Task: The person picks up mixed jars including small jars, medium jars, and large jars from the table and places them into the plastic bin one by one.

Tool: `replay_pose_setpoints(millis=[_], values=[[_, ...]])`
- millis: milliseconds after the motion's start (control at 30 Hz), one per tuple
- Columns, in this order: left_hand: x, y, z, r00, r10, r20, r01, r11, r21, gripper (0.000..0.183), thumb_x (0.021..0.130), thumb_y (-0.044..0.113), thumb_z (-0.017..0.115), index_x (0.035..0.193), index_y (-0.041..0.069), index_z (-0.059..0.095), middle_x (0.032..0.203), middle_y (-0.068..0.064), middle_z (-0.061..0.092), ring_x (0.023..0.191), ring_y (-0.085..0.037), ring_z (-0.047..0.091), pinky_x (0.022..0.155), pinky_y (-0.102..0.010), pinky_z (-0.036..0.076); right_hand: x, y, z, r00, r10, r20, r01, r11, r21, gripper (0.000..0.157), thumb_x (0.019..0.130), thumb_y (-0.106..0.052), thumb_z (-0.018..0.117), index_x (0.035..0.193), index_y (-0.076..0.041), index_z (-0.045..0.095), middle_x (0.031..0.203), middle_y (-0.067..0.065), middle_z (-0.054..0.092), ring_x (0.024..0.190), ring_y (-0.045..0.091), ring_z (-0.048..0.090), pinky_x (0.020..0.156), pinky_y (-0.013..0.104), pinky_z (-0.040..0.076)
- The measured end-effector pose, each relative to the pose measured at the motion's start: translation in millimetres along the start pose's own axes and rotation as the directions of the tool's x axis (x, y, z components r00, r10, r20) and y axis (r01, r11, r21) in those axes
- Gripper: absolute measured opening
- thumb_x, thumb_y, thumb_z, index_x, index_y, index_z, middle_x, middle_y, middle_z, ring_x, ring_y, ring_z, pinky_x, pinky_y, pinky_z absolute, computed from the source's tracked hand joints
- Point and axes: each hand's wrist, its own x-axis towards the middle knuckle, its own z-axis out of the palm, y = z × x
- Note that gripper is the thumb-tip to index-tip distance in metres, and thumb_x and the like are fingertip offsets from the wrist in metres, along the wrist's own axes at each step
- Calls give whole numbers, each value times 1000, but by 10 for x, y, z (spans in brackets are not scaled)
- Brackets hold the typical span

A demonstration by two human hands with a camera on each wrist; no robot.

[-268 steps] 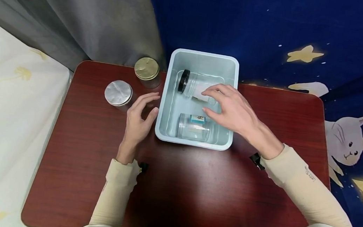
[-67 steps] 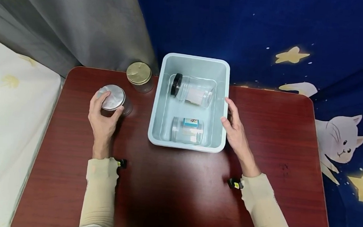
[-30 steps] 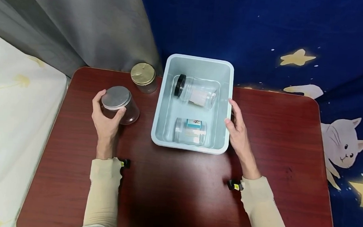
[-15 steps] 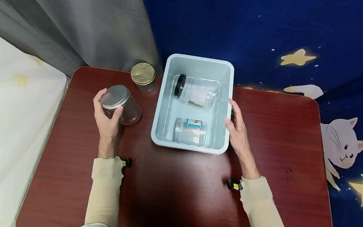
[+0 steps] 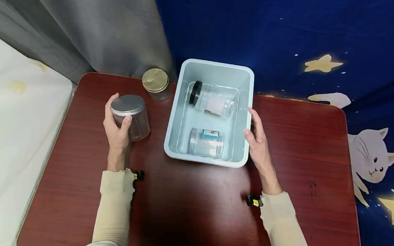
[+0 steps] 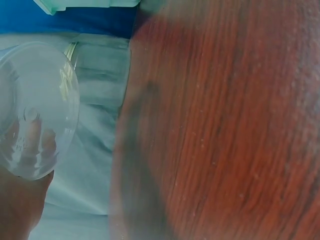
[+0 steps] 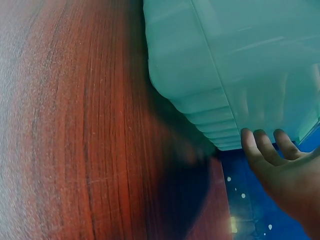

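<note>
My left hand (image 5: 115, 130) grips a clear jar with a silver lid (image 5: 128, 105), thumb on the near side and fingers round the far left. The jar leans, its base toward the right. In the left wrist view the jar's clear base (image 6: 37, 110) shows, with fingers seen through it, raised above the table. My right hand (image 5: 258, 144) touches the right side of a pale blue plastic bin (image 5: 205, 161), thumb at the rim. In the right wrist view its slightly bent fingertips (image 7: 260, 135) meet the outer wall. Inside lie a black-lidded jar (image 5: 215, 100) and a lidless-looking clear jar (image 5: 206, 143).
A gold-lidded jar (image 5: 155, 82) stands at the table's back edge, between the silver-lidded jar and the bin. The red-brown wooden table (image 5: 191, 202) ends at a grey curtain (image 5: 114, 29) and a blue star-patterned cloth (image 5: 275, 33) behind.
My right hand has left the bin's inside for its right rim. My left hand has gone from beside the bin to the silver-lidded jar, lifted it and changed its tilt.
</note>
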Motion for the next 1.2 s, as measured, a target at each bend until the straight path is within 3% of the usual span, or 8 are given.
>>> replay_pose_setpoints(millis=[367, 700, 1000, 1200], values=[[7, 85, 29, 1000, 6, 24, -6, 1000, -1, 75, 78, 35, 69, 136, -10, 51, 118, -13, 64, 103, -22, 60, 92, -29, 43, -1, -2, 5, 1000, -3, -3, 3, 1000, 16, 59, 97, -1, 46, 154, -5, 32, 152, 22, 36, 137, 32, 33, 107, 26, 28], [27, 126, 31, 999, 10, 48, -8, 999, -31, 77, 79, 39, 72, 135, -9, 52, 118, -16, 65, 103, -23, 61, 91, -28, 45, 0, 6, -2, 1000, -3, -3, 3, 1000, 7, 59, 97, -1, 46, 154, -5, 32, 153, 20, 36, 139, 26, 33, 110, 30, 26], [58, 221, 45, 998, 32, 59, -31, 999, -17, 84, 78, 50, 75, 135, -8, 54, 120, -19, 65, 105, -23, 61, 92, -29, 44, 5, 1, 5, 1000, -2, 1, 2, 1000, 14, 59, 97, -1, 46, 154, -5, 32, 153, 21, 35, 139, 26, 33, 111, 40, 25], [107, 235, 66, 996, 52, 75, -52, 999, -2, 87, 77, 52, 76, 135, -9, 52, 121, -23, 64, 106, -23, 61, 93, -29, 44, -5, 1, 2, 1000, 7, 4, -7, 1000, 20, 58, 99, -4, 46, 155, -6, 31, 154, 21, 34, 139, 27, 32, 110, 35, 26]])
